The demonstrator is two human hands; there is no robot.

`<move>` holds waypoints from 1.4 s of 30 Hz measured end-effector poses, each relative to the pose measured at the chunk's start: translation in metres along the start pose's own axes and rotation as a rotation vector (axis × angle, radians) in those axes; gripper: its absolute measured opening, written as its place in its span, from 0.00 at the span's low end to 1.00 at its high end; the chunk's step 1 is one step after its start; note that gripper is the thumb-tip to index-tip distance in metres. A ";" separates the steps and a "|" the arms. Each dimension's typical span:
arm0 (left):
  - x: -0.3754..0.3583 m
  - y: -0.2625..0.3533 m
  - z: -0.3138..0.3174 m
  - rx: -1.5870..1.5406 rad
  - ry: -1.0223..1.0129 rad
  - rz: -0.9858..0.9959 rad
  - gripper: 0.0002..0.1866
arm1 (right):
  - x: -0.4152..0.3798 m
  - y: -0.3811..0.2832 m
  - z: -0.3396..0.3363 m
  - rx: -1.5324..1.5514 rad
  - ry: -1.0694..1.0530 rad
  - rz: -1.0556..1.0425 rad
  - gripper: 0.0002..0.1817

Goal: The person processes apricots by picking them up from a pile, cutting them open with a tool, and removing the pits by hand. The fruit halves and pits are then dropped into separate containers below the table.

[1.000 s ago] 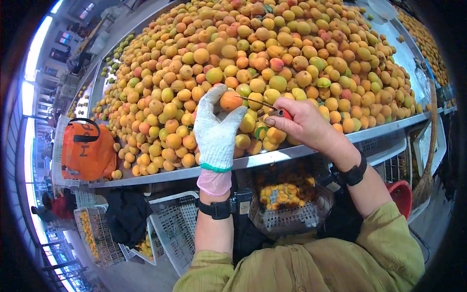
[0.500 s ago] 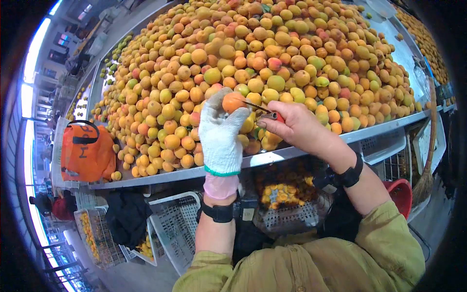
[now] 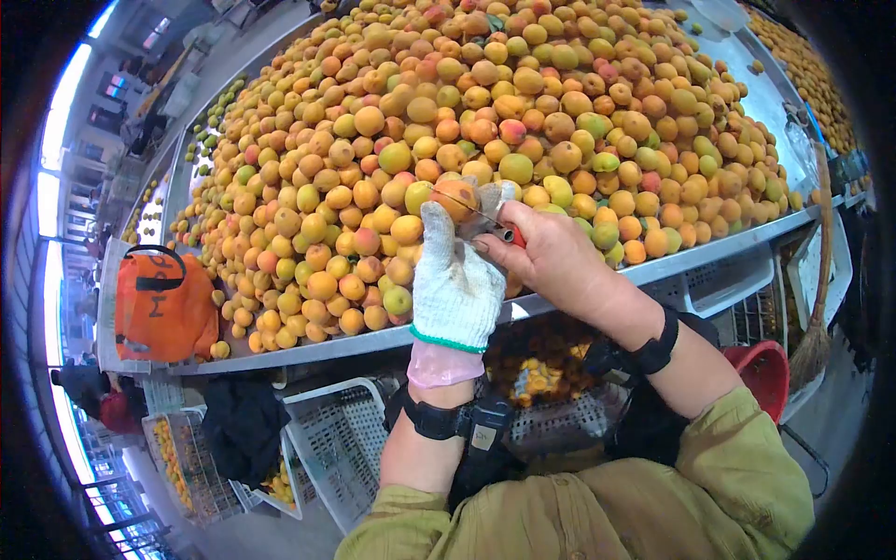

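My left hand [image 3: 457,285], in a white knit glove with a green edge over a pink cuff, grips an orange apricot [image 3: 455,199]. A dark line crosses the fruit where a thin blade lies against it. My bare right hand [image 3: 560,257] holds the small knife [image 3: 510,235] by its red handle, the blade pointing left to the apricot. Both hands are close together above the near edge of a big heap of apricots [image 3: 373,187], yellow, orange and some greenish. Below them, a crate [image 3: 551,415] holds cut fruit pieces [image 3: 539,378].
A metal table rim [image 3: 308,349] runs in front of me. An orange bag [image 3: 163,303] stands at the left. White crates [image 3: 341,439] and a dark cloth [image 3: 243,425] are low left. At right are a red bucket [image 3: 763,378] and a broom [image 3: 814,345].
My left hand has turned, its wrist shifting right, and rotated the apricot. The blade now lies across the fruit. My right hand has moved slightly left and down.
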State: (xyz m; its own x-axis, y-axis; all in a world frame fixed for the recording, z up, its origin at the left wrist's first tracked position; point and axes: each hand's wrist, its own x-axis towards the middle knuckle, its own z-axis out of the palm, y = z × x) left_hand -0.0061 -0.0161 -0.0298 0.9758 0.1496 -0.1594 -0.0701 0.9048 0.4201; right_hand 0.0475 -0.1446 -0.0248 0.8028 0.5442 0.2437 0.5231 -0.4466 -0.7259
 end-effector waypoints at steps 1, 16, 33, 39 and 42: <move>0.001 0.000 -0.001 -0.060 0.007 -0.037 0.25 | 0.000 0.001 0.000 -0.002 0.001 0.000 0.17; 0.002 0.004 0.012 0.176 0.014 0.099 0.22 | 0.006 -0.001 -0.004 0.794 0.136 0.054 0.21; 0.006 0.030 -0.003 0.429 0.168 0.450 0.22 | -0.005 0.000 -0.010 0.374 -0.197 -0.019 0.22; 0.003 0.029 0.002 0.397 0.213 0.475 0.24 | -0.008 -0.004 -0.011 0.412 -0.252 -0.013 0.23; 0.002 0.029 0.005 0.395 0.174 0.458 0.24 | -0.008 -0.003 -0.012 0.364 -0.215 -0.073 0.23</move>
State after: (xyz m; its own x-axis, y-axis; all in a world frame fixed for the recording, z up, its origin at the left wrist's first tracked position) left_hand -0.0048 0.0090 -0.0135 0.8145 0.5800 -0.0141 -0.3587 0.5225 0.7735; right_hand 0.0432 -0.1557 -0.0172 0.6691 0.7182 0.1911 0.4102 -0.1424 -0.9008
